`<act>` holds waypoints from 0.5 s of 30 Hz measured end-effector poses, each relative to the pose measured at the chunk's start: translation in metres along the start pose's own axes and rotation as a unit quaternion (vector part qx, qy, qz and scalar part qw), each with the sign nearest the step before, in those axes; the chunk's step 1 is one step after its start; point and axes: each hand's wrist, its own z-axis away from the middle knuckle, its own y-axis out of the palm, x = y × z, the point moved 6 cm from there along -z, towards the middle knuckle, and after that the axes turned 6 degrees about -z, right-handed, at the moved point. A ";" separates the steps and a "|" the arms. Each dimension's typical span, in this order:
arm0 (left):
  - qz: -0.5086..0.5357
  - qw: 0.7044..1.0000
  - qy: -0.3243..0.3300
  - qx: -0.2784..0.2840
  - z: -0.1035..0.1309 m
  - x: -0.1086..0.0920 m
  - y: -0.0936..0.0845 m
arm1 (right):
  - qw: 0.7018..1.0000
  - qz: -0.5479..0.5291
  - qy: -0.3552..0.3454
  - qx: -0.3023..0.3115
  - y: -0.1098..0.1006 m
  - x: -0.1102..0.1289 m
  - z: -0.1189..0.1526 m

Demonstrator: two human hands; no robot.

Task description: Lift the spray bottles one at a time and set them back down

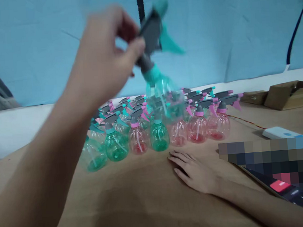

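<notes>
My left hand (110, 53) is closed round the grey neck of a spray bottle (162, 88) with a teal trigger and collar. It is lifted above the other bottles, slightly tilted and blurred by motion. My right hand (195, 171) rests palm down on the tabletop, fingers stretched out and holding nothing. Just beyond its fingertips stand a green spray bottle (160, 139) and a pink spray bottle (178, 135). The front row also has a pink-collared bottle (138, 139) and a green bottle (116, 146); several more stand behind, partly hidden.
On the right lies a phone (294, 189), partly pixelated, with a white power strip (281, 132) and cable behind it. An open cardboard box (291, 93) stands at the back right. A blue sheet (226, 27) covers the wall behind the wooden table (126, 199).
</notes>
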 end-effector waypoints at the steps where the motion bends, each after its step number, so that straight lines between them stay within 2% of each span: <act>1: 0.005 0.999 -0.032 0.029 0.019 0.002 0.006 | 1.000 0.003 0.009 -0.003 0.001 -0.002 0.000; 3: 0.013 0.991 -0.097 0.094 0.053 0.008 0.026 | 1.000 0.006 0.013 -0.004 0.002 -0.005 0.000; 5: 0.039 0.984 -0.131 0.118 0.079 0.014 0.044 | 1.000 0.004 0.000 -0.002 0.004 -0.006 0.000; 7: 0.084 0.974 -0.155 0.143 0.094 0.023 0.062 | 1.000 0.001 -0.015 0.000 0.005 -0.006 0.000; 10: 0.130 0.963 -0.174 0.160 0.104 0.036 0.079 | 1.000 0.005 -0.016 0.001 0.005 -0.007 0.000; 15: 0.168 0.954 -0.213 0.128 0.106 0.050 0.086 | 0.999 0.028 -0.007 0.013 0.006 -0.007 0.000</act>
